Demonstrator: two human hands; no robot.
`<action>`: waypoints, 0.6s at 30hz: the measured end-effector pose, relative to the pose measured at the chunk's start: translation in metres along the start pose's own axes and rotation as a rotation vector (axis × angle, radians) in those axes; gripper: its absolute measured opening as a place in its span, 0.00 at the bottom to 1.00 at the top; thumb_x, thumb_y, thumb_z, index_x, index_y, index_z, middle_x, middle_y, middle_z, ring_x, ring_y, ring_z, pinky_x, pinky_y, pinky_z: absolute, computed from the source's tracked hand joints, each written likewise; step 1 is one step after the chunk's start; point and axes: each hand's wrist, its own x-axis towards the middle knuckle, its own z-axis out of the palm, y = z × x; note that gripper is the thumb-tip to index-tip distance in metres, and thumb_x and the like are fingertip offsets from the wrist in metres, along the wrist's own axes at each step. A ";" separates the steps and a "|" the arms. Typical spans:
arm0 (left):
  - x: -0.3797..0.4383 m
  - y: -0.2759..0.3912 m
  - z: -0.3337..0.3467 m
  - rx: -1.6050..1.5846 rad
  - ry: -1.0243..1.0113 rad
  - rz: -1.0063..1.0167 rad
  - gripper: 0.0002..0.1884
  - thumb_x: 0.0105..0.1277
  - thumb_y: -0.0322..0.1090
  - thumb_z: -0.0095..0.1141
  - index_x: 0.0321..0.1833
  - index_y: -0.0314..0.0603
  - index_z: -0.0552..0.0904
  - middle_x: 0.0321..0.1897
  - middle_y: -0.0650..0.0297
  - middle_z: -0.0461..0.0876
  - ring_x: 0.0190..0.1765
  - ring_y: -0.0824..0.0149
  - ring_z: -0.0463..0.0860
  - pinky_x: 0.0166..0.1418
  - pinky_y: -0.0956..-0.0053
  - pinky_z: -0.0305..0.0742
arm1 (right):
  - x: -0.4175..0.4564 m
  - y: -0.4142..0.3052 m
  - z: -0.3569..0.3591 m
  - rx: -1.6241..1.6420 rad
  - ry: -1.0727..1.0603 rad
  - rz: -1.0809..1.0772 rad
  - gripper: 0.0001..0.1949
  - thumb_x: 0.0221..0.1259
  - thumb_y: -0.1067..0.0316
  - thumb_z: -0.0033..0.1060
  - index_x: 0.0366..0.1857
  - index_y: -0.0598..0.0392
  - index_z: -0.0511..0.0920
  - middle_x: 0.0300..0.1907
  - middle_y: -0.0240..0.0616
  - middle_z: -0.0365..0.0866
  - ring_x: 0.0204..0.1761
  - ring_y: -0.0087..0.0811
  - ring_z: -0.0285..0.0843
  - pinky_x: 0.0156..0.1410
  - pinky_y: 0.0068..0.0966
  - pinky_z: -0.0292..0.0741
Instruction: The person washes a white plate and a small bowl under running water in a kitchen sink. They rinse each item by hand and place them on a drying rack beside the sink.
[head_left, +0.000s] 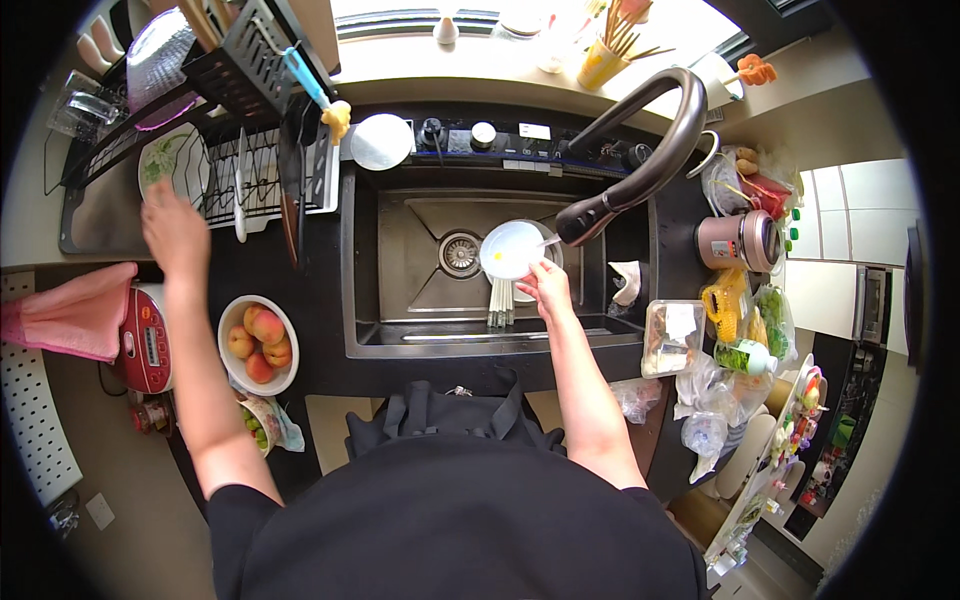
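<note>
My right hand (546, 287) grips the rim of a small white dish (511, 250) over the sink (397, 292). Water from the dark pull-down faucet (581, 221) runs onto the dish, which bears a small yellow spot. Below it in the basin are other dishes, partly hidden, and a bundle of pale-handled utensils (501, 304). Far to the left, my left hand (174, 225) is at the near edge of a white plate with a green leaf pattern (174, 161) on the dish rack (225, 169). The hand is blurred, and whether it touches the plate is unclear.
A bowl of peaches (259, 345) stands left of the sink, near a red rice cooker (146, 337). A white round lid or plate (382, 141) lies behind the basin. Right of it are a plastic food box (673, 337), a pink-gold canister (739, 241) and bags. A cloth (625, 281) hangs inside the sink.
</note>
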 end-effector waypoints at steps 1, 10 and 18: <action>-0.020 0.032 -0.016 -0.087 0.020 0.099 0.19 0.65 0.30 0.49 0.58 0.31 0.73 0.55 0.46 0.75 0.58 0.49 0.74 0.63 0.58 0.69 | -0.002 -0.001 -0.001 0.026 -0.006 0.015 0.09 0.70 0.67 0.50 0.46 0.57 0.77 0.34 0.33 0.81 0.33 0.23 0.82 0.40 0.24 0.83; -0.147 0.391 0.039 -1.093 -0.992 0.360 0.30 0.73 0.47 0.43 0.71 0.34 0.61 0.73 0.39 0.54 0.75 0.44 0.55 0.78 0.61 0.49 | -0.002 -0.030 0.009 0.077 -0.107 -0.071 0.12 0.70 0.67 0.52 0.49 0.62 0.77 0.40 0.39 0.83 0.37 0.28 0.85 0.38 0.22 0.83; -0.162 0.468 0.090 -1.099 -1.137 0.332 0.36 0.66 0.60 0.45 0.69 0.41 0.65 0.69 0.42 0.61 0.71 0.46 0.61 0.72 0.58 0.59 | 0.005 -0.033 -0.002 -0.022 -0.027 -0.224 0.08 0.68 0.68 0.54 0.41 0.62 0.78 0.30 0.34 0.82 0.28 0.21 0.79 0.32 0.18 0.80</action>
